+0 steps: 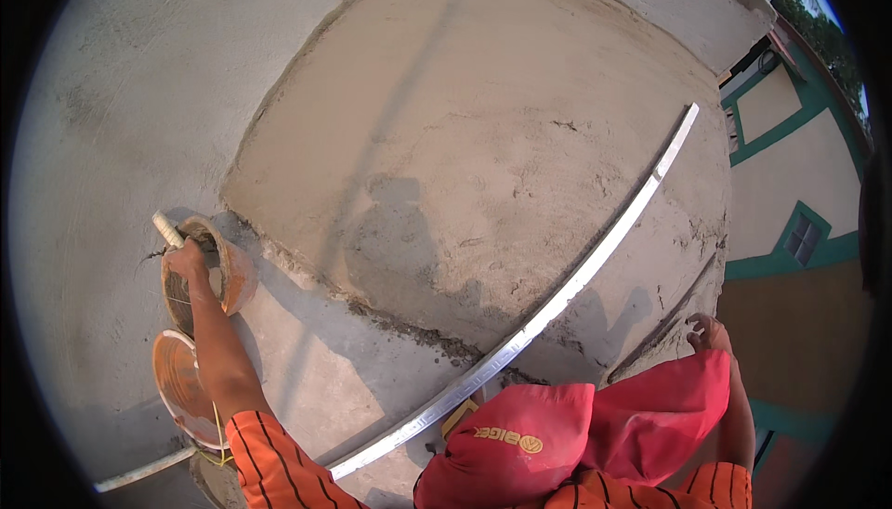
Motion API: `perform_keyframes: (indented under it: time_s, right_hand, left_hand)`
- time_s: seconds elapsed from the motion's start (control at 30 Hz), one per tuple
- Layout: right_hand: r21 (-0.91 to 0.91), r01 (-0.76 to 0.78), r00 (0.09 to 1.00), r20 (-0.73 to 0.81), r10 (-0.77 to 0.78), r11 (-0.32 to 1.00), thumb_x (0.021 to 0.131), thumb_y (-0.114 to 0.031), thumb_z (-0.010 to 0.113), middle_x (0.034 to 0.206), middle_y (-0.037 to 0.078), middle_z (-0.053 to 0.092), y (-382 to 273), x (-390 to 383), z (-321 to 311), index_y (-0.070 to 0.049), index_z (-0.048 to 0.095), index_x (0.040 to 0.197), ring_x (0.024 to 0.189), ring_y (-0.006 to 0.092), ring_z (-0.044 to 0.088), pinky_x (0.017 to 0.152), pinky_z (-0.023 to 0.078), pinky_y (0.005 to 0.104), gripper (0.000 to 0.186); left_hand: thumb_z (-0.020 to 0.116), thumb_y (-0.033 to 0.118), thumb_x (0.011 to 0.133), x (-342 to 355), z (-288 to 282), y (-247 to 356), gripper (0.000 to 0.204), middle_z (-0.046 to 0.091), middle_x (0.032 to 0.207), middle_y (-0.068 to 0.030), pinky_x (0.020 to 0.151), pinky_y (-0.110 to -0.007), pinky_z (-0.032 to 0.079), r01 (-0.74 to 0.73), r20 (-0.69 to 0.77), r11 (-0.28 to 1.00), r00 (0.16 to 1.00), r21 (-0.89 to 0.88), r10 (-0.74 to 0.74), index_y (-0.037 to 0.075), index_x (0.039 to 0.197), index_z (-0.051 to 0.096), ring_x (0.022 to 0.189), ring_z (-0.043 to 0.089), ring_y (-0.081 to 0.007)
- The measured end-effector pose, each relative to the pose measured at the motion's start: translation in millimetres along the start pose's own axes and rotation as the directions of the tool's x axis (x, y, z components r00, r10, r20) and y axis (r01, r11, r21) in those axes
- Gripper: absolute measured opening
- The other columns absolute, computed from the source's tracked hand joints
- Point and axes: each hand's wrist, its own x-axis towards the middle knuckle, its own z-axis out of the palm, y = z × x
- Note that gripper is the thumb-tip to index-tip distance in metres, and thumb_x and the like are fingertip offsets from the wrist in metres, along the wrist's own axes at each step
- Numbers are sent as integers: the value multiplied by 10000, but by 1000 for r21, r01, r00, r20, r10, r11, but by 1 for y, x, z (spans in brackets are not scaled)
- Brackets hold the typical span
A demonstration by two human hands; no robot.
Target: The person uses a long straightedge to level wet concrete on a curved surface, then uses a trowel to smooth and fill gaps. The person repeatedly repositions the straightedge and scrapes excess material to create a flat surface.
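My left hand (189,259) is closed round a pale, ribbed handle (166,229) of a tool at the mouth of an orange-brown bucket (243,278). The tool's lower end is hidden by the hand and the bucket. At the right, my right hand (709,333) is raised beside the wall's edge, its fingers loosely bent and apart with nothing visible in them. A long silvery metal straightedge (569,291) runs diagonally between my hands, from the lower middle up across the plastered wall (520,91). It looks curved through the lens.
Below the first bucket sits another orange container (175,374) with a pale rim and a yellow cord. A pale bar (144,470) lies at lower left. Red cloth (530,435) hangs in front of my body. A cream building (794,179) with green trim stands beyond the right edge.
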Motion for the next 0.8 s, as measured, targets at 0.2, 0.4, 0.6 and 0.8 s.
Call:
perform_keyframes:
  time_s: [0.2,0.4,0.6,0.8]
  right_hand:
    - [116,-263,965,41,259,958,753,-166,693,845,151,688,83,-61,30,-57,637,1070,747,246,680,663,525,353,340]
    - [39,-153,988,-22,154,988,784,-191,680,875,162,697,36,-34,13,-71,643,1113,783,307,677,732,527,388,353]
    - [309,-88,996,61,73,947,862,-244,651,1029,138,671,-26,11,-3,-95,618,1191,838,291,659,785,510,397,362]
    - [920,-92,903,238,-358,380,966,-427,556,1167,129,589,-97,26,60,-42,522,1328,992,204,601,861,493,337,529]
  left_hand:
    - [689,220,844,24,-1,-30,539,567,1204,-287,933,-476,464,-73,23,995,997,71,71,-88,1238,486,1064,606,-413]
    - [602,179,908,-40,-23,21,435,533,1209,-249,951,-468,437,-482,-308,875,839,-41,448,-66,1246,476,1083,575,-379]
    - [573,22,925,-220,-84,170,445,513,1242,-188,946,-481,433,-954,-159,259,282,-150,946,61,1358,479,1126,533,-343]
    - [643,-80,775,-498,-98,211,631,543,1209,-119,892,-445,450,-719,246,-352,-583,-600,774,203,1332,558,1110,557,-308]
